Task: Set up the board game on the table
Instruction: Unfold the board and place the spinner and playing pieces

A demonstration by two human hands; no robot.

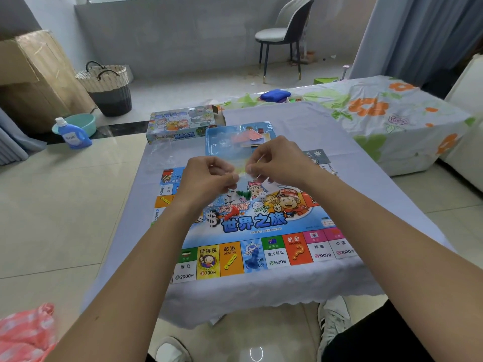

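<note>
Pale tiled floor [65, 205] runs back to a grey wall, and on it stands the surface [287, 291], draped in a light cloth. Take the game board [261, 226] as the landmark: it lies flat and unfolded on the near half of the surface, its printed edge squares facing the person. Beyond the board's far edge sits the blue plastic tray [239, 139] with cards in it, and just left of that tray lies the game box [180, 124]. On the board's centre picture lie a green pawn [244, 194], a white die [262, 196] just right of it, and a red pawn [231, 212] nearer the person; a blue pawn [252, 259] stands on the near row of squares. Above the board's far half, the left hand [209, 176] and right hand [277, 163] are raised close together, fingers curled, both pinching a small clear plastic bag [243, 171] between them.
</note>
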